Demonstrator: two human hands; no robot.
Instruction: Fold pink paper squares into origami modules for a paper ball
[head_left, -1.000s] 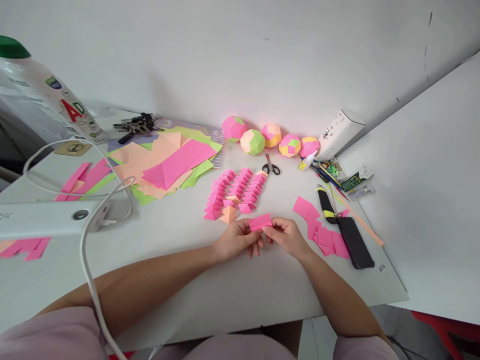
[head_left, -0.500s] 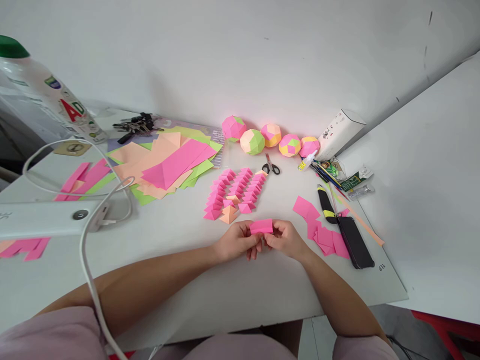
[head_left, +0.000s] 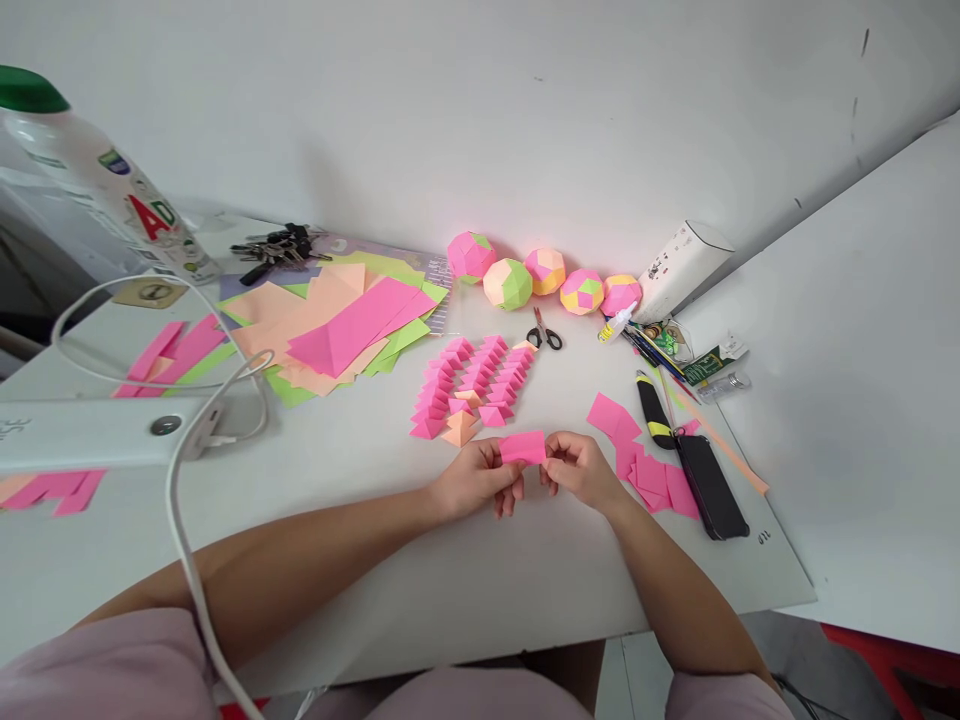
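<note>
Near the desk (head_left: 420,570) edge, left hand (head_left: 472,480) and right hand (head_left: 581,468) pinch the slip (head_left: 523,447) by its ends, now levelled and drawn flatter.

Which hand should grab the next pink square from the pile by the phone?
Probably the right hand: the pink squares lie just beside it, while the left hand is farther off. Both pinch the folded pink paper now.
</note>
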